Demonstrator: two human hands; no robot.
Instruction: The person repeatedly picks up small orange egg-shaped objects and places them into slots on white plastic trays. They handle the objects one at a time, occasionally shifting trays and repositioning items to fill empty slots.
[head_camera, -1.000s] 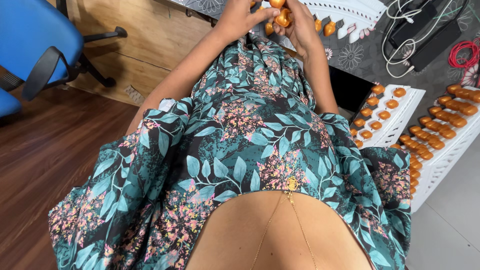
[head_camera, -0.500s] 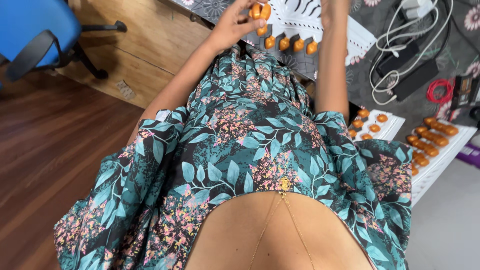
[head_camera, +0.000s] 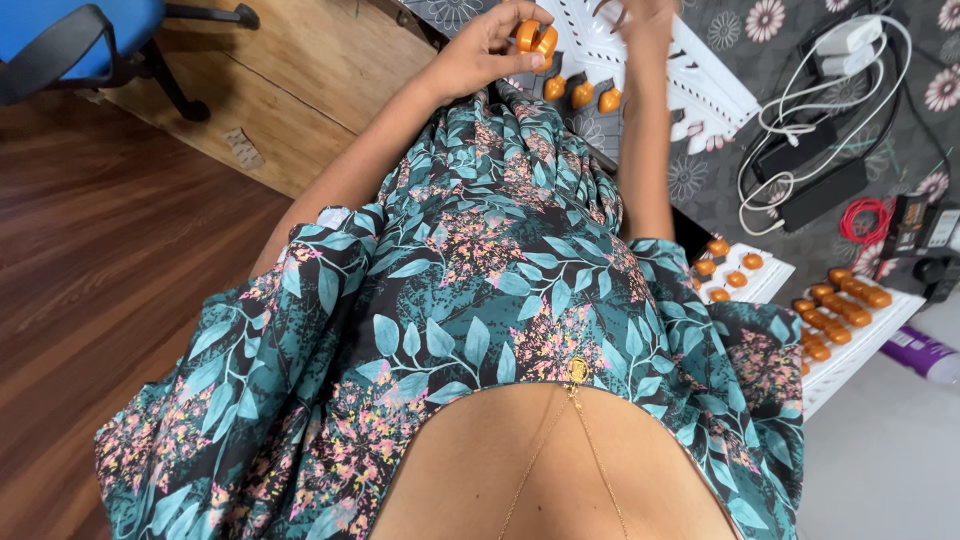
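Pinching two small orange pieces (head_camera: 535, 38) between thumb and fingertips, left hand (head_camera: 490, 50) curled round them, up above the white moulded tray (head_camera: 690, 80). Right hand (head_camera: 640, 18) raised over same tray, top edge of frame cutting it off, fingers bent, can't tell what's gripped, if anything. Three more orange pieces (head_camera: 582, 94) sitting in a row on the tray's near-left edge, just below the left hand. Right of tray: tangle of white cable w/ charger (head_camera: 800, 120), black adapter, red wire coil (head_camera: 868, 222). Below-right of tray: two more white trays loaded w/ orange pieces (head_camera: 838, 305), purple bottle (head_camera: 925, 352) beyond them. Far left of tray: blue office chair (head_camera: 75, 40) on wood floor. Teal leaf-print dress (head_camera: 450, 300) filling the foreground, gold chain at neckline.
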